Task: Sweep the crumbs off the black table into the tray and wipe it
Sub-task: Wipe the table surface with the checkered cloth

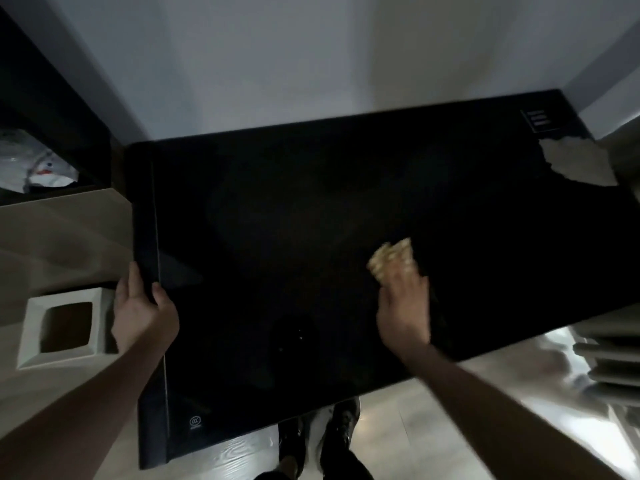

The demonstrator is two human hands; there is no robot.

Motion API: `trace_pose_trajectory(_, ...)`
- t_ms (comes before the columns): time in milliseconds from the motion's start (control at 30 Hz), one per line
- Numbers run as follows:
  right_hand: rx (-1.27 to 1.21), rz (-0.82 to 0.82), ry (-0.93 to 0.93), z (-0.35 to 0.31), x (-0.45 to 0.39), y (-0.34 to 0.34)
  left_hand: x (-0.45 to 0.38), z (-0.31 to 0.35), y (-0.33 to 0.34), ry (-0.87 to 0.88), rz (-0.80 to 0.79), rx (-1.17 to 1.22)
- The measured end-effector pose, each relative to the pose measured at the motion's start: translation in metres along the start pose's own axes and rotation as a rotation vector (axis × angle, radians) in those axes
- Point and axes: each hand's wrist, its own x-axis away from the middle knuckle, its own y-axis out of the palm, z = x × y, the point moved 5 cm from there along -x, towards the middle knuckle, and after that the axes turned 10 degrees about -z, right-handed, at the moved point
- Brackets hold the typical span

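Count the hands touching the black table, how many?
2. The left hand grips the black table's left edge. The right hand presses a tan cloth on its top, right of middle.

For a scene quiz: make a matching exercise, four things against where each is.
Things:
1. left hand
2. right hand
3. paper
4. white bin

Places:
A. on the floor left of the table
B. far right corner of the table
C. gripping the table's left edge
D. pressing a tan cloth on the tabletop

Pairs: 1-C, 2-D, 3-B, 4-A
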Motion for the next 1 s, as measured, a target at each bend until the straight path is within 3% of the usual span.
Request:
trace_pose_trajectory(167,-0.015,-0.277,-0.394,-0.087,0.112,0.065,0.012,0.011,-0.002,0.114,0.019,-0.044)
trace_pose_trajectory(267,-0.118,-0.346,-0.541,-0.082,0.138,0.058,0.032,0.032,0.011,0.209,0.016,-0.108)
trace_pose_trajectory(367,-0.347,-0.383,-0.402,-0.049,0.12,0.013,0.067,0.073,0.043,0.328,-0.081,-0.13)
trace_pose_trajectory(467,-0.566,-0.123,-0.134,0.032,0.078,-0.04,0.108,0.118,0.083,0.412,-0.181,-0.164)
trace_pose_trajectory(600,-0.306,0.154,0.09,0.176,0.017,-0.11,0.154,0.168,0.14,0.431,-0.252,-0.198)
trace_pose_trajectory(767,-0.156,0.165,0.218,0.324,-0.04,-0.164,0.185,0.212,0.204,0.322,-0.216,-0.254)
trace_pose_trajectory(900,-0.092,0.038,0.358,0.345,-0.057,-0.149,0.189,0.221,0.223,0.221,-0.103,-0.297)
trace_pose_trajectory(1000,-0.034,0.13,0.057,0.284,-0.049,-0.129,0.187,0.22,0.229,0.197,-0.077,-0.312)
